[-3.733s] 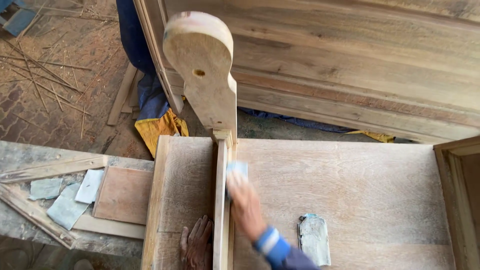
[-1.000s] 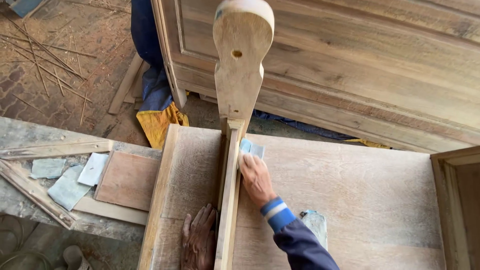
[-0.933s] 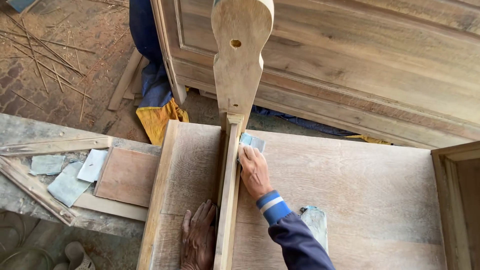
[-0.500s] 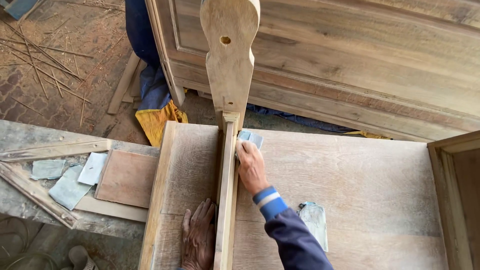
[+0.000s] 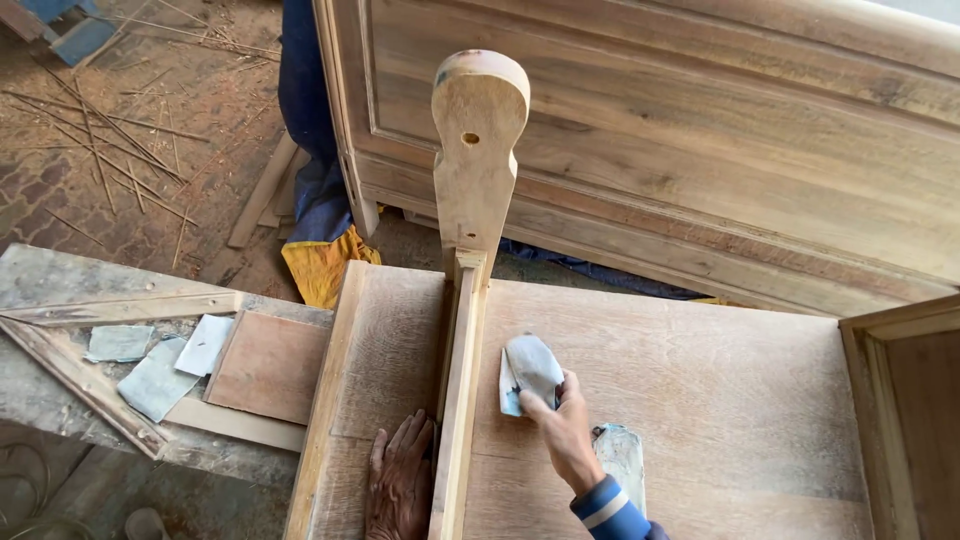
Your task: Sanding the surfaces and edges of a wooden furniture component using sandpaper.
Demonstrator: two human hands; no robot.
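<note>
Sanding in hand, by the look of it. Right hand (image 5: 565,425), lower centre of frame, pinches a folded sheet of grey-blue sandpaper (image 5: 528,372) between fingertips and thumb; the sheet is lifted and curled, apparently clear of the wood or barely touching it. Left hand (image 5: 400,480), bottom centre-left, lies flat and spread, palm down, on the pale wooden panel (image 5: 700,370), pressed against the left side of the narrow upright wooden rail (image 5: 458,390); it holds nothing.

Judgement: a pause between strokes, paper being refolded or re-gripped. Next move likely calls for setting the paper flat against the rail's right face or the panel beside it, with the left hand bracing.

Rail runs from bottom centre up to mid-frame, where it meets a tall rounded wooden post with a small drilled hole (image 5: 478,150). Wood is bare, pale, dusty, grain showing; no finish seen.

A second worn grey sandpaper piece (image 5: 622,462) lies on the panel just right of the wrist. More grey scraps (image 5: 155,375) and a brown board (image 5: 268,365) sit on the rough bench (image 5: 60,280), left of frame. Large panelled wooden cabinet (image 5: 700,130) fills the upper right.
</note>
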